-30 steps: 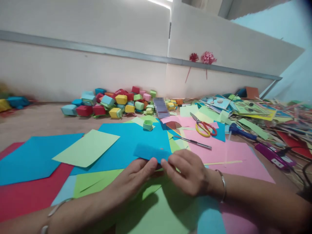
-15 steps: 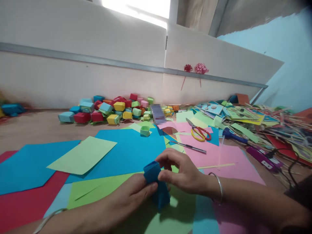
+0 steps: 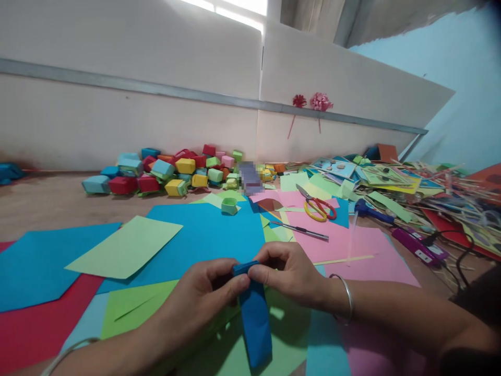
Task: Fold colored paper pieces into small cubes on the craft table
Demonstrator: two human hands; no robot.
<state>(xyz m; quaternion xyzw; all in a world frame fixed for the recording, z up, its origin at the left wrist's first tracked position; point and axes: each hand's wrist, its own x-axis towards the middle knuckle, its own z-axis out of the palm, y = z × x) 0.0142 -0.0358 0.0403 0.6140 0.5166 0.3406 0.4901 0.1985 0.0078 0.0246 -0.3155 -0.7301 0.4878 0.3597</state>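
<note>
Between my two hands is a folded piece of blue paper (image 3: 255,324), its long strip hanging down toward me and a short folded end at the top. My left hand (image 3: 203,292) pinches the top end from the left, thumb in front. From the right, my right hand (image 3: 291,274) pinches the same end between thumb and fingers. Under the hands lie green paper sheets (image 3: 285,334). A small green paper box (image 3: 229,206) sits beyond them on a large blue sheet (image 3: 195,230). A craft knife or pen-like tool (image 3: 301,230) rests to the right.
Scissors (image 3: 315,203) with red and yellow handles lie on pink paper (image 3: 368,245). A blue glue gun (image 3: 373,213) and a purple power strip (image 3: 419,246) are at right. Many coloured paper boxes (image 3: 148,172) are piled by the wall. Sticks and cards (image 3: 391,177) fill the right back.
The blue paper has turned so its long strip hangs toward me. My left hand has shifted from supporting its side to pinching its top end beside my right hand.
</note>
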